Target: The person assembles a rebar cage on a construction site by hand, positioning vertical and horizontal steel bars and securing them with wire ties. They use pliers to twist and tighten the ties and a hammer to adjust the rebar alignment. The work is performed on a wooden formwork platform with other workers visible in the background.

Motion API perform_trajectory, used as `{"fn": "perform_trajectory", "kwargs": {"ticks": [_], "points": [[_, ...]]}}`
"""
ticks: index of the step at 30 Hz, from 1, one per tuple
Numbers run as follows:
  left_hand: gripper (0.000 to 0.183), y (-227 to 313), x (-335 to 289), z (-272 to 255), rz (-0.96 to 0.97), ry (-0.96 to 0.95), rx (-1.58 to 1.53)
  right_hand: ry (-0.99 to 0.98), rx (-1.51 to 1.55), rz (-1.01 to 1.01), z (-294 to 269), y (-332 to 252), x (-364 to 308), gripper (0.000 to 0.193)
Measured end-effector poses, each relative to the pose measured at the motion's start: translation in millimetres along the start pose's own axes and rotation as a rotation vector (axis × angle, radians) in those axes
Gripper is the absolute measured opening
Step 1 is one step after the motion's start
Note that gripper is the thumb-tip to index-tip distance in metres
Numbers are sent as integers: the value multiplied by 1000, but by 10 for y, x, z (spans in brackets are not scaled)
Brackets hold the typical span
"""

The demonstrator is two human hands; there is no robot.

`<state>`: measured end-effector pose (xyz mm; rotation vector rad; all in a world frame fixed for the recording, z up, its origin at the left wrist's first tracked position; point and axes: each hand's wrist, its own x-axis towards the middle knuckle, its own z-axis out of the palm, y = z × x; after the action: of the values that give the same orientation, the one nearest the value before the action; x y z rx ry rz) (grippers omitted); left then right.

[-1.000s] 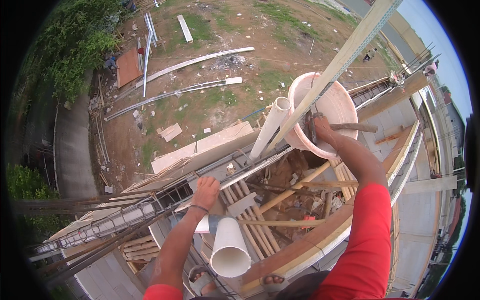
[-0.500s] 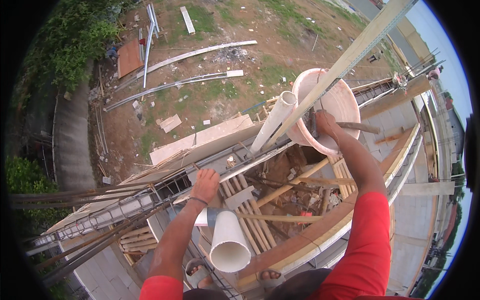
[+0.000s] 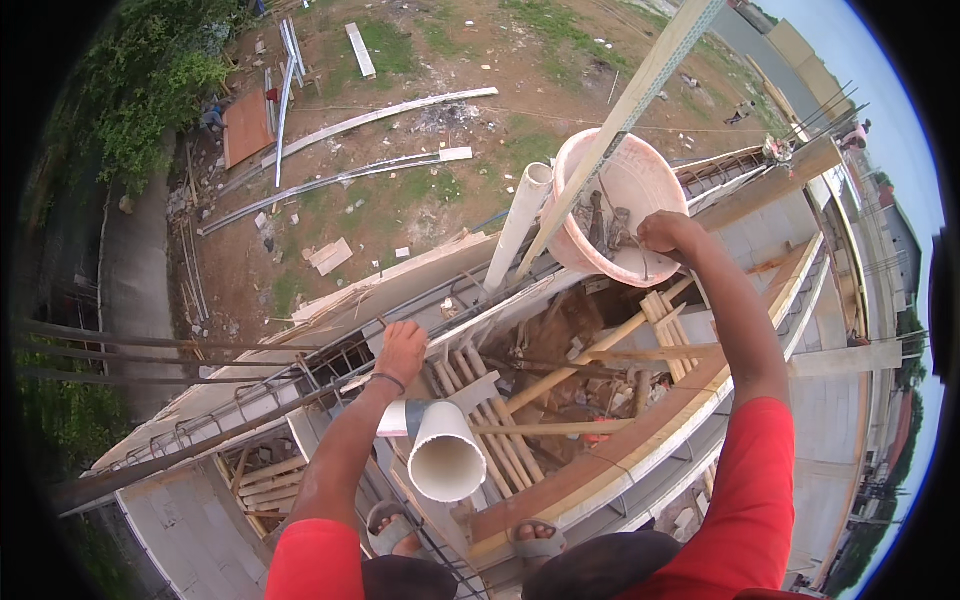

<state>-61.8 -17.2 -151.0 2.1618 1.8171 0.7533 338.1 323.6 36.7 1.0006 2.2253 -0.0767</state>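
Observation:
A pinkish-white bucket (image 3: 655,172) stands tilted toward me at the upper right, with dark, dirty hand tools (image 3: 604,224) inside. Over its near right rim reaches my right hand (image 3: 668,236), fingers curled; what they hold is hidden. A thin wire crosses the bucket's mouth beside the hand. My left hand (image 3: 402,350) is closed at the steel reinforcement cage (image 3: 315,368), left of centre. A short rod end shows at its fingertips, but I cannot tell what it grips. Below that hand, a wide white plastic pipe (image 3: 447,462) points its open end at me.
A slanting timber post (image 3: 625,115) and a narrower white pipe (image 3: 518,225) rise beside the bucket. Curved timber formwork (image 3: 610,460) borders an opening with wooden props (image 3: 560,377). My sandalled feet stand near edges high above the ground. Long steel bars (image 3: 180,343) stick out at left.
My right hand has moved from deep inside the bucket to its near right rim. A wooden handle beside it no longer shows. The left hand stays by the cage; the view has shifted slightly.

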Motion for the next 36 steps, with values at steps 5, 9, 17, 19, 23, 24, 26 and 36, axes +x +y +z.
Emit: {"fn": "perform_trajectory", "kwargs": {"ticks": [5,9,17,19,23,24,26,36], "points": [[6,-18,-22,-162,-151,103,-185,-37,46,24,-54,-346,310,24],[12,536,179,-536,-304,271,-333,0,-150,-230,317,284,126,28],[38,429,-231,-1404,-749,695,-475,54,510,159,-433,-328,-517,27],[45,420,-315,-1369,-883,646,-525,148,603,192,-421,-117,-743,27],[53,334,-402,-1192,-992,498,-532,501,1090,329,-317,-110,-1287,22],[51,288,-430,-1157,-1001,461,-513,594,1195,373,-377,-292,-1489,22],[40,383,-485,-1179,-883,449,-558,820,1255,441,-367,-816,-1746,21],[20,811,-239,-1115,-399,-136,-448,1320,1006,-374,-290,-2380,-2238,20]]}}
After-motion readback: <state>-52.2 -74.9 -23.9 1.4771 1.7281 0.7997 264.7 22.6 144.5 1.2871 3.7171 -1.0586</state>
